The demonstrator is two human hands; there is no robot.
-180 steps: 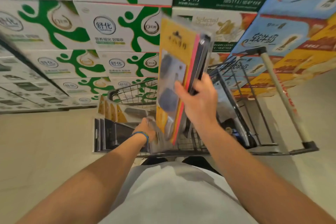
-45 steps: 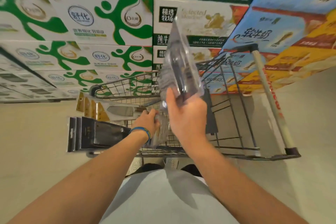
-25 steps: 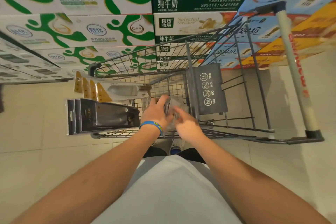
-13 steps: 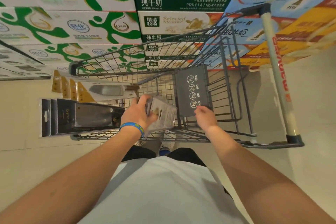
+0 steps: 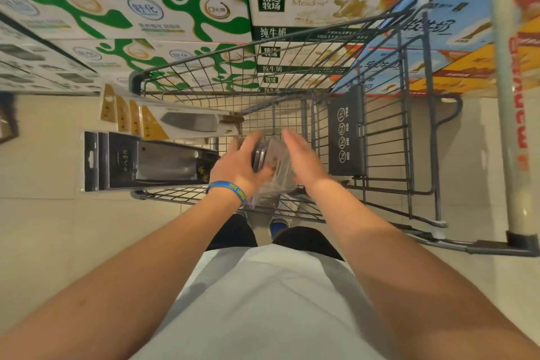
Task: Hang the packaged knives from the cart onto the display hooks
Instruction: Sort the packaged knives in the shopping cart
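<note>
The left hand (image 5: 239, 165) grips a small stack of clear plastic knife packs (image 5: 274, 159), with its fingers curled round the stack's left edge. The stack is inside the grey wire shopping cart (image 5: 137, 82), near the side closest to the person. The right hand (image 5: 304, 159) is open, with straight fingers lying flat alongside the right face of the stack. Contact cannot be confirmed. A blue wristband (image 5: 226, 188) sits on the left wrist.

Stock in the cart:
- A row of black carded knife packages (image 5: 152, 164).
- Beyond it, a row of white-and-gold carded knife packages (image 5: 181, 123).

Both rows lie flat and project over the cart's left rim. Stacked milk cartons (image 5: 175, 9) stand behind the cart.

Task status: the display hooks are not in view, so the number of packages already hung cannot be determined. At least three types of package are not yet hung.

Work left, by judgement:
1. Lift the gripped stack out of the cart.
2. Carry it to the hooks.
3. Thread each hang-hole onto a hook.
4. Repeat for both rows.
</note>
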